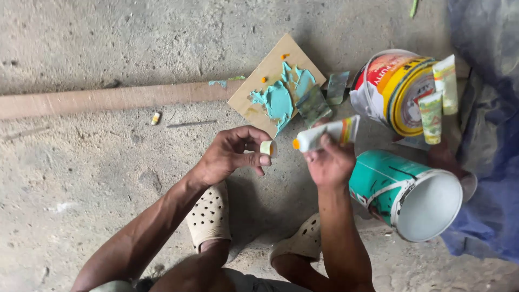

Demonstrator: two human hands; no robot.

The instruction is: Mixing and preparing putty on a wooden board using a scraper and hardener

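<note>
My left hand (233, 154) pinches a small pale cap (267, 147) between thumb and fingers. My right hand (328, 161) grips a white tube (324, 135) whose orange nozzle points left, a short gap from the cap. Just beyond both hands lies a small wooden board (260, 81) smeared with turquoise paste (279, 97) and a few orange dots. Two scraper blades (320, 100) coated in paste rest at the board's right edge.
A teal-and-white bucket (411, 192) lies on its side at the right, open mouth towards me. Behind it a yellow-and-white tub (394, 86) carries two more tubes (439, 97). A long wooden plank (108, 99) runs left. Blue cloth (486, 162) lies far right. My sandalled feet (208, 216) stand on concrete.
</note>
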